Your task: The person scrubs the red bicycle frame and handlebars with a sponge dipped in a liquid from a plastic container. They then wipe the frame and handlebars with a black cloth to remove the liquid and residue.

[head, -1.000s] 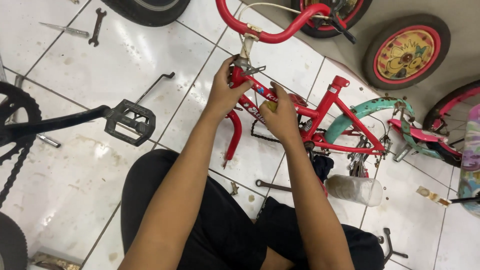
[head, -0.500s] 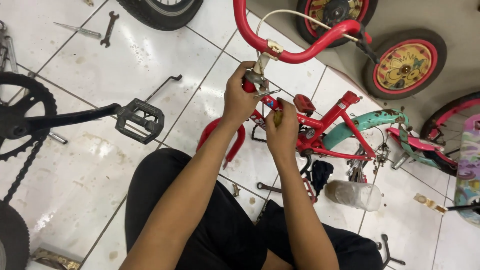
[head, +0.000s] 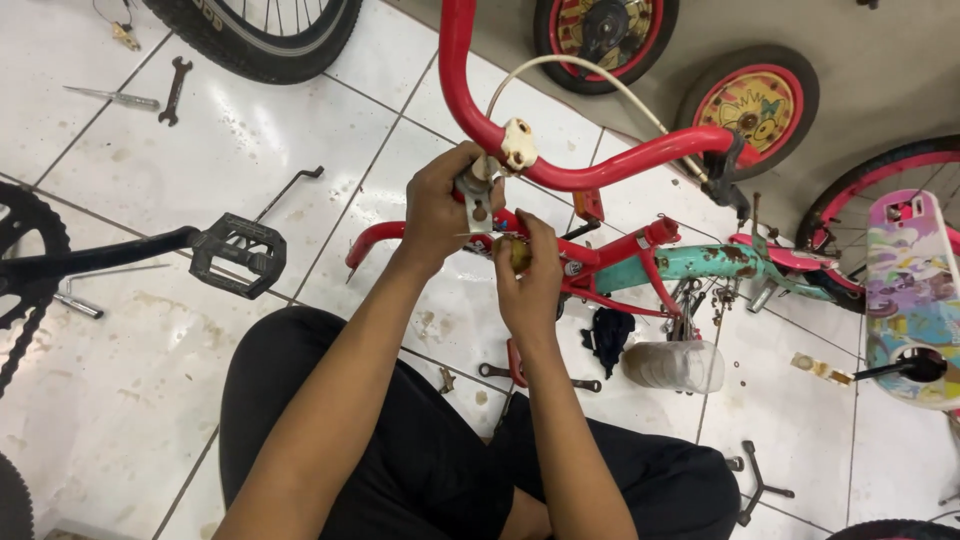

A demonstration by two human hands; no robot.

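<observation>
A small red bicycle frame (head: 610, 262) lies on the white tiled floor in front of me, with a red handlebar (head: 590, 168) raised above it. My left hand (head: 445, 205) grips the grey handlebar stem (head: 478, 192) just below the bar. Close beside it, my right hand (head: 528, 278) pinches a small brass-coloured part (head: 519, 252) against the head of the frame. My legs in black trousers fill the lower middle.
A black pedal on a crank (head: 238, 254) juts in from the left. Spanners (head: 175, 90) and a screwdriver lie at the top left, another spanner (head: 540, 375) under the frame. A clear plastic jar (head: 675, 365), a teal frame (head: 700, 262) and several wheels sit to the right.
The handlebar and stem have come up higher and nearer to me. Both hands rose with them, and the left one now wraps the stem just under the bar.
</observation>
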